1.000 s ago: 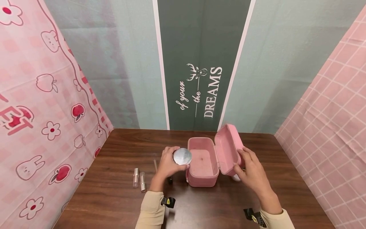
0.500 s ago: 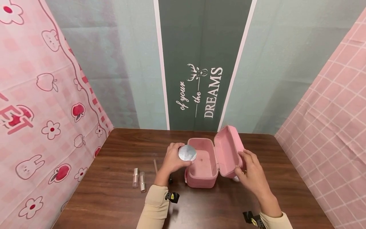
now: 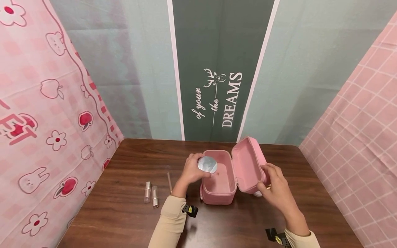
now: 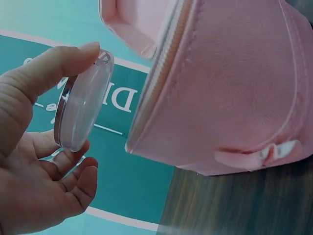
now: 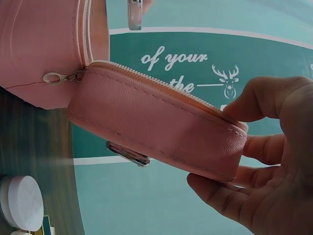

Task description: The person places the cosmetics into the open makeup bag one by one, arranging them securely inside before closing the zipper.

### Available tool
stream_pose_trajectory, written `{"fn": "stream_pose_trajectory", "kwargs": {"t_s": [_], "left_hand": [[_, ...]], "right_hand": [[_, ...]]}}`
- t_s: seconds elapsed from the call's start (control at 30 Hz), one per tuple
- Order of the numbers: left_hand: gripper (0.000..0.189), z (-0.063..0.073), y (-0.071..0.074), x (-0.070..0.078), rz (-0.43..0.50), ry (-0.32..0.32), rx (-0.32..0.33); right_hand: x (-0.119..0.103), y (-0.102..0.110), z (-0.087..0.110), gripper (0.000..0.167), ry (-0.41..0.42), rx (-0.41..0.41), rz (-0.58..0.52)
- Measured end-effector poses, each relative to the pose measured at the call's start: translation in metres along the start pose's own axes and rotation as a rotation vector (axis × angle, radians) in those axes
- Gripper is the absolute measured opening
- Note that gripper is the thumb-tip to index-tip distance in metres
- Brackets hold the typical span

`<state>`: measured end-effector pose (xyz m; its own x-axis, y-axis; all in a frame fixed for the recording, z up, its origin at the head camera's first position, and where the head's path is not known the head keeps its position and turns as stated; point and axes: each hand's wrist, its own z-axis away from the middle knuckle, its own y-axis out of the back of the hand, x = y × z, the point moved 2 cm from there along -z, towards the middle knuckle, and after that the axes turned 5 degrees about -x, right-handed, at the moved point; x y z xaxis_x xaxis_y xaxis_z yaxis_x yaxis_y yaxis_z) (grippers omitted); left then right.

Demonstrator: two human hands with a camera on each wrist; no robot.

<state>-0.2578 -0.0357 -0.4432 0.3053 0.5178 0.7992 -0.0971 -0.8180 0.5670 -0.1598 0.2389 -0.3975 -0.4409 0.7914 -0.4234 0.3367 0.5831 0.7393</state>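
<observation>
My left hand (image 3: 191, 170) pinches a round, flat compact (image 3: 207, 164) with a silvery face and a clear body. In the left wrist view the compact (image 4: 84, 103) stands tilted on edge between thumb and fingers, beside the case's zippered rim. In the head view it overlaps the left side of the pink zippered cosmetic case (image 3: 219, 198), whose pink inside shows. My right hand (image 3: 276, 187) grips the free end of the raised lid (image 3: 248, 167). In the right wrist view its thumb lies on the lid's (image 5: 156, 120) zippered edge, with fingers underneath.
Two clear-and-metallic lipstick tubes (image 3: 147, 192) lie on the brown table (image 3: 124, 220) at left. A thin pencil-like stick (image 3: 169, 182) lies partly behind the left forearm. A white round jar (image 5: 22, 203) stands below the lid. Printed cloths hang around the table.
My left hand has moved right with the compact, from the case's left edge to over its opening. The lid has tipped slightly lower in my right hand's grip.
</observation>
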Motion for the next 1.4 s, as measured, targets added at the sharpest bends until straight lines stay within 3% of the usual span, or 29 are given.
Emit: {"fn": "stream_pose_trajectory", "kwargs": {"t_s": [0.27, 0.57, 0.77, 1.2, 1.4], "left_hand": [[0.08, -0.011, -0.007, 0.011, -0.023, -0.022, -0.028], [0.076, -0.017, -0.014, 0.018, -0.033, 0.031, -0.089], [0.075, -0.022, -0.015, 0.021, -0.061, 0.051, -0.095], [0.073, -0.04, -0.028, 0.019, -0.074, 0.09, -0.117], [0.077, -0.044, -0.037, 0.017, -0.088, 0.145, -0.127]], "right_hand": [[0.002, 0.001, 0.004, 0.05, -0.027, -0.002, -0.022], [0.003, 0.0, 0.007, 0.051, -0.045, -0.011, -0.022], [0.003, 0.0, 0.008, 0.05, -0.054, -0.006, -0.039], [0.008, 0.002, 0.009, 0.051, -0.097, -0.053, -0.073], [0.009, 0.003, 0.01, 0.051, -0.102, -0.06, -0.077]]}}
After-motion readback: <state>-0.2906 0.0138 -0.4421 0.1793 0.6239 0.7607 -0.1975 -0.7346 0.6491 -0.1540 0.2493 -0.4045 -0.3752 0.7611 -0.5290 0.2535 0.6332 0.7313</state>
